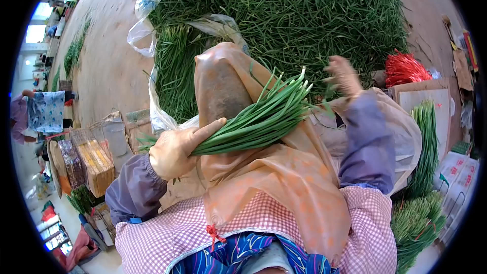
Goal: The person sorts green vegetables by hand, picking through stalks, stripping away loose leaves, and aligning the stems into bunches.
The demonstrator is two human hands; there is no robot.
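Note:
My left hand (175, 149) is closed around a bunch of garlic chives (258, 119), its thumb lying along the stalks. The bunch slants over my lap, on a translucent orange-patterned plastic apron (284, 177), with its pale cut ends toward the upper right. My right hand (345, 77) is raised just beyond those ends, apart from the bunch. It is smeared by motion, but its fingers look spread with nothing gripped. A few loose green blades (327, 106) show just below it. In front of my knees lies a large heap of loose chives (284, 15).
Red ties (406, 69) lie right of the heap, near a board (426, 96). Bundled chives (425, 147) stand at my right, with more bundles (416, 223) below. Cardboard boxes (95, 165) are at my left. Another person (43, 111) is farther off. Clear plastic sheeting (152, 35) edges the heap.

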